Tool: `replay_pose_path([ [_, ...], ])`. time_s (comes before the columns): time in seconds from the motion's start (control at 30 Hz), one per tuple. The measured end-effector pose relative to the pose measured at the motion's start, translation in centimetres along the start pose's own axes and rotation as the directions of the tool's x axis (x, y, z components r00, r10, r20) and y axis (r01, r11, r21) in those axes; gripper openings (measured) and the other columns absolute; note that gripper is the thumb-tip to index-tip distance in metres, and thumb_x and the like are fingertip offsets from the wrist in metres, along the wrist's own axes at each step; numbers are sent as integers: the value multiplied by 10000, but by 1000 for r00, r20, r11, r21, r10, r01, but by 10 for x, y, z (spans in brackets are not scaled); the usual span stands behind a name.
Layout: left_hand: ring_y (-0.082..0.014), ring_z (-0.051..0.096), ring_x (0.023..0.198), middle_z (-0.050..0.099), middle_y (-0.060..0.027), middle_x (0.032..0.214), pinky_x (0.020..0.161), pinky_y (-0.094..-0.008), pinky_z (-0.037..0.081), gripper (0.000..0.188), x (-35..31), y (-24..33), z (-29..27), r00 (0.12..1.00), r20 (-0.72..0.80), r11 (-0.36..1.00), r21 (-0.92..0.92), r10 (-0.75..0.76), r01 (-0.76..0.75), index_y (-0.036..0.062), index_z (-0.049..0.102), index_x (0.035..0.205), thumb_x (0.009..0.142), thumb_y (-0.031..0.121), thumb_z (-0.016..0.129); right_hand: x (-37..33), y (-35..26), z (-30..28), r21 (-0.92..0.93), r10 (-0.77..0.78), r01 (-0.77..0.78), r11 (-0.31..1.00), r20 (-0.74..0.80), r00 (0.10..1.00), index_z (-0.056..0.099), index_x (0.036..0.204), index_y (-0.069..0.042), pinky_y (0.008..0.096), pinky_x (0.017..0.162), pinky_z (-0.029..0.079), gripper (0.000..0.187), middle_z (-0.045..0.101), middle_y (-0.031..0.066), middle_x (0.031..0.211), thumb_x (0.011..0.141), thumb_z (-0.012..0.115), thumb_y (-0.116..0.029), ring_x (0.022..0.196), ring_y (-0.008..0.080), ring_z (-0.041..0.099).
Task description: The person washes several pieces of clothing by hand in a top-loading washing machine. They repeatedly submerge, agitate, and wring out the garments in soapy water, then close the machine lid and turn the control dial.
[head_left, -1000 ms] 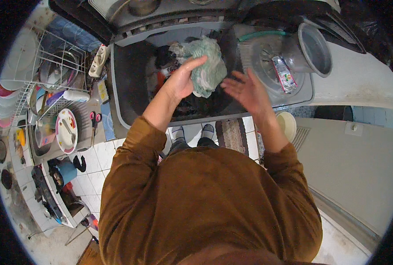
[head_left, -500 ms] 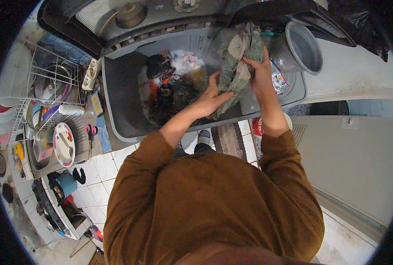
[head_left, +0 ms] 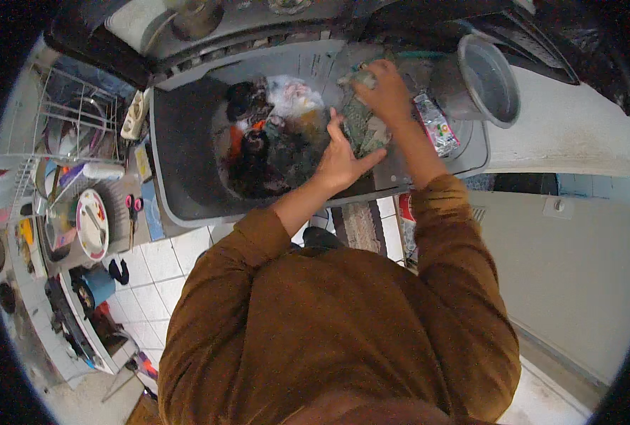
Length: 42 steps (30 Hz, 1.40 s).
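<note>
Head view shows both hands on a greenish-grey cloth (head_left: 363, 127) draped over the ridge of a grey tub (head_left: 187, 142): the right hand (head_left: 382, 88), at twelve o'clock of it, has fingers curled shut on its top, seemingly to anchor it. At seven o'clock the left hand (head_left: 340, 159) presses it with fingers spread wide, beside wet dark laundry (head_left: 269, 145), a grey bucket (head_left: 481, 78) at two o'clock
</note>
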<state>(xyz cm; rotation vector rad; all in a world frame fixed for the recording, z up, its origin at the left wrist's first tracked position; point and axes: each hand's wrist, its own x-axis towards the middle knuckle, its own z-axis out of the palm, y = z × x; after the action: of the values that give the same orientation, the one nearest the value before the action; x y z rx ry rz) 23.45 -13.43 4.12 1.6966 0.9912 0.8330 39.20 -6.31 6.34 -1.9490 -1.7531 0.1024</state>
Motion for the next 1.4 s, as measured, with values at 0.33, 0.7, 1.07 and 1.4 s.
replay_pose_path([
  [0.33, -377, 430, 1182, 327, -286, 1331, 973, -399, 349, 881, 9, -6, 19, 992, -115, 991, 128, 40, -26, -9, 18, 1379, 818, 360, 588, 0, 15, 6, 100, -23, 40, 994, -162, 987, 568, 1095, -62, 381, 836, 434, 455, 561, 161, 1052, 675, 680, -199, 975, 310, 545],
  [0.7, -391, 221, 1305, 153, -299, 1402, 1067, -401, 236, 893, 11, -12, 38, 987, 100, 992, 4, -124, 124, -55, 4, 1370, 789, 268, 601, 12, -10, 3, -127, 131, -149, 981, -135, 982, 554, 1039, -11, 444, 817, 410, 476, 548, 208, 1076, 696, 689, -313, 991, 368, 499],
  [1.07, -404, 255, 1288, 171, -308, 1395, 1054, -400, 252, 862, 5, -27, 48, 984, 179, 994, 107, 13, -32, -114, 45, 1345, 803, 303, 570, -8, -19, 1, -289, -139, 133, 948, 0, 990, 573, 882, -24, 436, 774, 429, 273, 586, 146, 916, 749, 587, -263, 837, 348, 561],
  [1.4, -402, 244, 1291, 158, -341, 1379, 1050, -400, 254, 898, 11, -44, 54, 989, 100, 973, 197, 106, -124, -130, 9, 1339, 796, 290, 589, -96, -29, -44, -113, -291, 284, 952, -57, 955, 546, 802, -19, 393, 742, 397, 332, 571, 145, 833, 766, 633, -337, 794, 345, 524],
])
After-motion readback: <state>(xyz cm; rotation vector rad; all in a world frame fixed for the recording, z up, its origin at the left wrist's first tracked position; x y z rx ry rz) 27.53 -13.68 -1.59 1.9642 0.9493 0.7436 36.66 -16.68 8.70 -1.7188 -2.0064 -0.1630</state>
